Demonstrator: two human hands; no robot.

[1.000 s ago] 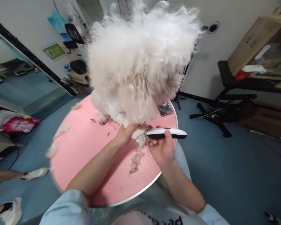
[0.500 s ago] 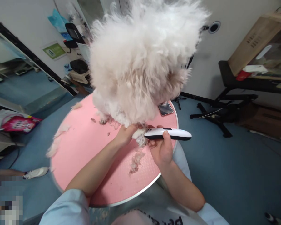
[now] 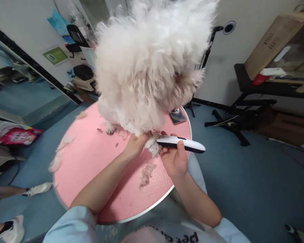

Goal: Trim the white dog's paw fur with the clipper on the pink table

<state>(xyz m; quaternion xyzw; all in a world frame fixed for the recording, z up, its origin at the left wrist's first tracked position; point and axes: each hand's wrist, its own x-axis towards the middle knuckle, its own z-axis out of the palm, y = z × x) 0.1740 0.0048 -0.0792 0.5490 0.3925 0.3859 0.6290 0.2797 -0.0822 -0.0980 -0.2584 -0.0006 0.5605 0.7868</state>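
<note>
A fluffy white dog [image 3: 147, 64] is on a round pink table [image 3: 96, 175]. My left hand [image 3: 136, 145] is closed around one of its legs, just above the paw [image 3: 154, 148]; the fingertips are partly hidden by fur. In my right hand [image 3: 176, 160] lies a white and black hair clipper [image 3: 183, 143], gripped between thumb and fingers. The clipper's head end touches or nearly touches the fur at that paw. Clumps of cut fur [image 3: 147, 174] lie on the table below the paw.
A phone [image 3: 177, 115] lies at the table's right edge. More loose fur [image 3: 57, 160] lines the left rim. Another person's shoes [image 3: 38, 189] show on the floor at left. A black stand with a wooden box [image 3: 271, 40] is at right.
The clipper's rear end has tipped slightly downward while its head stays by the paw. The dog's head appears slightly further left. A second shoe now shows at lower left.
</note>
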